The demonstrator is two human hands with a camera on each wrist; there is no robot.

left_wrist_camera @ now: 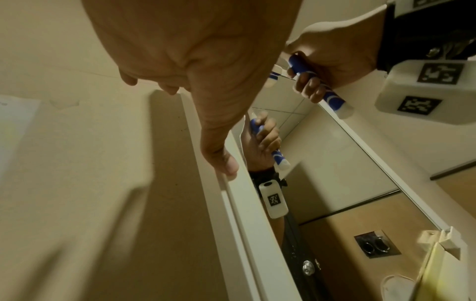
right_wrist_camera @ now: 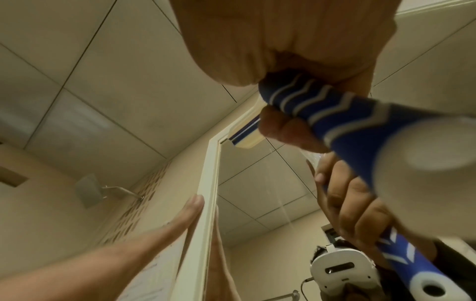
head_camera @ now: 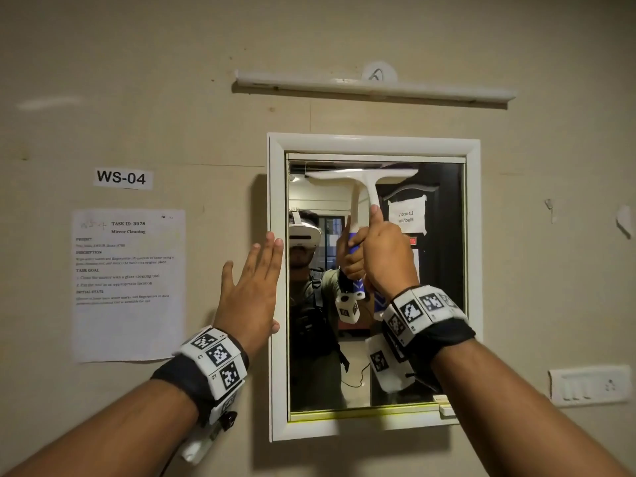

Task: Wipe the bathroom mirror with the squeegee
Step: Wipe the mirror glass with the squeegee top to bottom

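1. Squeegee [head_camera: 370,187] in the head view stands upright against the mirror [head_camera: 437,339], its white blade level along the glass's top edge, well above the grip. The right hand [head_camera: 387,256] wraps the blue handle low down, thumb pointing up the white neck. The left hand [head_camera: 253,290] lies flat, fingers straight, on the wall and the mirror frame [head_camera: 277,390].
2. Left wrist view: the left thumb [left_wrist_camera: 226,163] presses the frame's edge; the right hand's fingers curl round the blue handle [left_wrist_camera: 332,97].
3. Right wrist view: the handle [right_wrist_camera: 342,124] juts out below the closed fist; the blade end [right_wrist_camera: 244,136] meets the glass up near the top of the frame.
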